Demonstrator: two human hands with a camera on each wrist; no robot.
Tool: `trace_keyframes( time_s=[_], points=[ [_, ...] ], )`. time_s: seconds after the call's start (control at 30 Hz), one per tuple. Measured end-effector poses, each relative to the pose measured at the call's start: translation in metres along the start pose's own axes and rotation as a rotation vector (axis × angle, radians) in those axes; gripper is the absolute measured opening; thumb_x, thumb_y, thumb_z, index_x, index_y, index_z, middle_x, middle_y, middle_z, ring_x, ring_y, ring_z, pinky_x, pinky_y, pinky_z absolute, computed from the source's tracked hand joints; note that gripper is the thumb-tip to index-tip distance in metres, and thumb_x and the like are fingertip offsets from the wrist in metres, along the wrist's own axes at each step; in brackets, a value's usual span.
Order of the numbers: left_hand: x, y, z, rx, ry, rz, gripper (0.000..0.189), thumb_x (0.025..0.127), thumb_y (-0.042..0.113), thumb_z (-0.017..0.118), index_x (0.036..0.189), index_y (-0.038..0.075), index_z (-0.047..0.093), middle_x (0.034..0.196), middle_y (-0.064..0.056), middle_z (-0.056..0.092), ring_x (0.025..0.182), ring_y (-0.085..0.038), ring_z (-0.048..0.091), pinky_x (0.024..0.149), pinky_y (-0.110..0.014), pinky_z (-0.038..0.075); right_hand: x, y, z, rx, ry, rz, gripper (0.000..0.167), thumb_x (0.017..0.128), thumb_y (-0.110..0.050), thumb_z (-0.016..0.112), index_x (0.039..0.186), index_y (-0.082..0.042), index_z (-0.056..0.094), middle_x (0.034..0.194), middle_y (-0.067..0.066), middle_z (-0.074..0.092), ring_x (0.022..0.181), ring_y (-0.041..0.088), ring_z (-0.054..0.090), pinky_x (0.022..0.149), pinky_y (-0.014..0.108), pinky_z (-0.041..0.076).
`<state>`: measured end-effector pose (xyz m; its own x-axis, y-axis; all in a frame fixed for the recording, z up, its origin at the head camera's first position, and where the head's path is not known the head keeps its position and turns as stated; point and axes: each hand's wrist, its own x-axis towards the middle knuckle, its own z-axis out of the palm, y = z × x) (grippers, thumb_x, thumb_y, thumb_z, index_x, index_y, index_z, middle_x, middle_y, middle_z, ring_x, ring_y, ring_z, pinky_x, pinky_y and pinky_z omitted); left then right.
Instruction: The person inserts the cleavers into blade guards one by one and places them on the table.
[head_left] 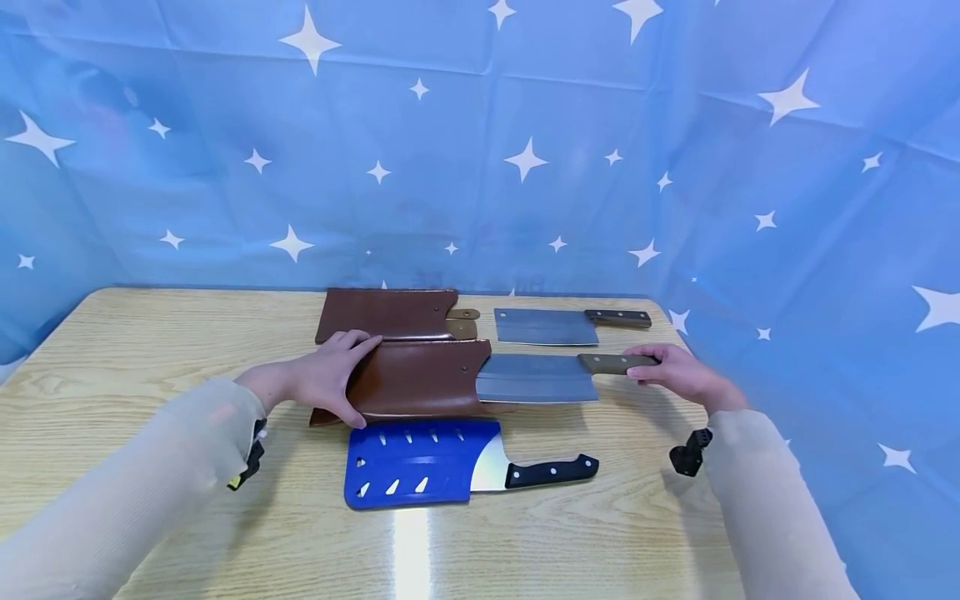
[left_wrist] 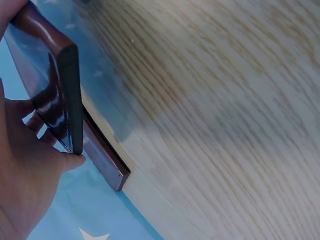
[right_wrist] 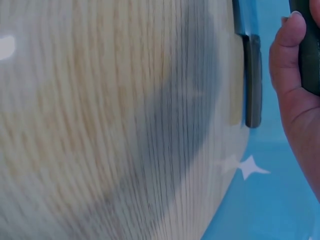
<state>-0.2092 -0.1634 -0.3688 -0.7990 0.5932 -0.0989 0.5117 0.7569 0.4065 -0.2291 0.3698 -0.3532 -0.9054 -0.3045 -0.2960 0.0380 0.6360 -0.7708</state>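
Note:
My right hand [head_left: 681,372] grips the brown handle [head_left: 606,364] of a cleaver [head_left: 536,378] on the right side of the head view. Its wide steel blade points left, with the front edge at the mouth of a brown leather sheath [head_left: 420,377], which hides the blade's tip. At the sheath's closed left end, my left hand [head_left: 324,375] holds it between thumb and fingers. The left wrist view shows this sheath [left_wrist: 59,85] raised off the table, its narrow end toward the camera. In the right wrist view, the thumb lies along the dark handle [right_wrist: 311,55].
Behind lie a second brown sheath [head_left: 386,314] with a strap and a bare cleaver [head_left: 546,327] with a dark handle. Nearer, a black-handled cleaver [head_left: 551,472] sits in a blue slotted cover [head_left: 408,454]. A blue star-patterned cloth [head_left: 450,200] hangs behind the wooden table [head_left: 187,333].

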Motion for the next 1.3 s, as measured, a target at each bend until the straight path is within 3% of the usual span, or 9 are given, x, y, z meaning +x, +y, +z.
trace_keyframes(
  time_s=[0.4, 0.57, 1.03, 1.3],
  points=[
    [0.002, 0.005, -0.003, 0.011, 0.023, 0.018, 0.115, 0.06, 0.052, 0.078, 0.146, -0.001, 0.023, 0.142, -0.019, 0.029, 0.127, -0.036, 0.028, 0.101, -0.057, 0.035, 0.01, -0.015, 0.01, -0.048, -0.003, -0.032, 0.057, 0.093, -0.025, 0.058, 0.136, 0.007, 0.04, 0.085, 0.01, 0.058, 0.075, 0.025, 0.058, 0.076, 0.037, 0.048],
    [0.003, 0.005, -0.004, 0.03, 0.03, 0.02, 0.114, 0.061, 0.052, 0.078, 0.146, -0.001, 0.023, 0.142, -0.019, 0.03, 0.126, -0.036, 0.029, 0.101, -0.056, 0.035, 0.016, -0.02, 0.013, -0.032, 0.003, -0.036, 0.052, 0.091, -0.024, 0.06, 0.132, 0.005, 0.045, 0.087, 0.014, 0.058, 0.073, 0.025, 0.057, 0.073, 0.038, 0.047],
    [0.006, 0.01, -0.006, 0.035, 0.04, 0.007, 0.113, 0.06, 0.049, 0.078, 0.147, 0.0, 0.023, 0.143, -0.018, 0.03, 0.127, -0.034, 0.029, 0.1, -0.055, 0.037, 0.032, -0.039, 0.028, -0.111, 0.004, -0.046, 0.05, 0.09, -0.03, 0.062, 0.129, 0.0, 0.05, 0.087, 0.013, 0.059, 0.081, 0.031, 0.057, 0.085, 0.04, 0.044],
    [0.012, 0.015, -0.009, 0.037, 0.062, 0.029, 0.113, 0.06, 0.048, 0.078, 0.146, -0.001, 0.024, 0.142, -0.019, 0.031, 0.127, -0.036, 0.028, 0.102, -0.056, 0.034, 0.04, -0.049, 0.035, -0.117, -0.006, -0.062, 0.052, 0.091, -0.027, 0.061, 0.133, 0.0, 0.048, 0.1, 0.017, 0.059, 0.086, 0.031, 0.058, 0.089, 0.044, 0.044]
  ],
)
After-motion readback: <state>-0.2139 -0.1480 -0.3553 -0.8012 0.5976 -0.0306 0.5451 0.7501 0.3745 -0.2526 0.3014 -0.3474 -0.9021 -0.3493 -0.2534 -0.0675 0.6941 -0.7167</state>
